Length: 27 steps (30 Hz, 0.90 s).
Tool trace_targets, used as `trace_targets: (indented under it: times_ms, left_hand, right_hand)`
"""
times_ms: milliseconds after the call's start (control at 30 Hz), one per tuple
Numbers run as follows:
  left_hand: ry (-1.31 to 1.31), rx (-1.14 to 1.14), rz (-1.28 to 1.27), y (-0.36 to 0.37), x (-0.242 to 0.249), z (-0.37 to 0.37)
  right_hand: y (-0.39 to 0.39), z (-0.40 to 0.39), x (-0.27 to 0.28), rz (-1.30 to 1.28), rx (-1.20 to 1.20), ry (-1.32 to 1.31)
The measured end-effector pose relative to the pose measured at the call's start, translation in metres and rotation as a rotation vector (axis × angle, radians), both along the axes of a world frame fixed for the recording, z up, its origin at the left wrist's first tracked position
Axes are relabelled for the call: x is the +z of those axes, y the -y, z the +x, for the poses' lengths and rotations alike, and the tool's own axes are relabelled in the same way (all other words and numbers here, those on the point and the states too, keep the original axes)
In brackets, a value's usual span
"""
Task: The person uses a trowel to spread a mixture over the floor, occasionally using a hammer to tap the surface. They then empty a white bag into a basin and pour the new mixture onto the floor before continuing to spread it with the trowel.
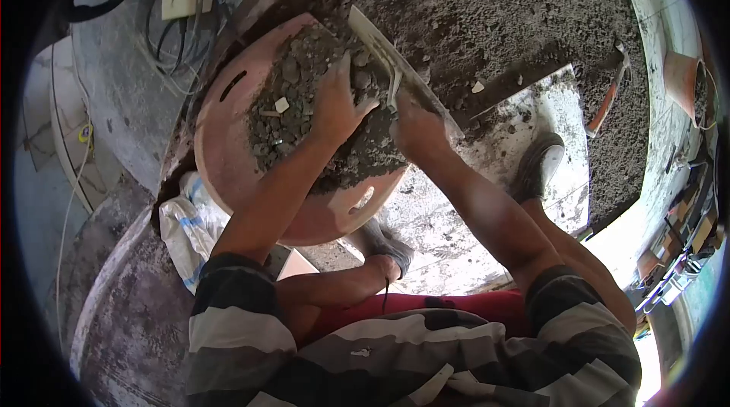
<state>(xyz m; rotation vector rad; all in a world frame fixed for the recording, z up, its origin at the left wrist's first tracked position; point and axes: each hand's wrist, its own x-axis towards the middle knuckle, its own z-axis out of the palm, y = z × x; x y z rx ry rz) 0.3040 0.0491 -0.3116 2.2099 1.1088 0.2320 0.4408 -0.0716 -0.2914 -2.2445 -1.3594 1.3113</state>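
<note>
A pinkish plastic tub with slotted handles stands before me, tilted in this view, holding dark soil, stones and rubble. Over the rubble is my left hand, its fingers stretched out and the thumb apart, nothing gripped. My right hand is closed around the handle of a flat plastering trowel. The long blade slants across the tub's right side, its upper end by the loose soil. Small pale chips lie among the stones below my left hand.
Loose dark soil spreads beyond the tub. A dirt-spotted white board lies at right under my foot, beside an orange-handled tool. White sacking sits left of the tub. A power socket box with cables is at upper left.
</note>
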Motion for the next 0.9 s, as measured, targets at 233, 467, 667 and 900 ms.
trace_targets:
  times_ms: [233,467,667,900]
  left_hand:
    - [-0.512,-0.006,-0.753,-0.041,0.101,-0.055]
    - [-0.178,0.303,-0.288,-0.04,0.085,-0.041]
    - [0.268,0.192,-0.195,-0.104,0.005,0.017]
    - [-0.319,-0.122,0.072,-0.108,-0.008,0.09]
  right_hand:
    - [-0.05,0.023,0.037,-0.206,0.02,-0.074]
    - [-0.081,0.086,-0.003,-0.163,0.225,0.558]
    - [-0.017,0.087,0.027,0.012,0.2,0.315]
    - [0.018,0.105,0.013,-0.095,0.071,0.387]
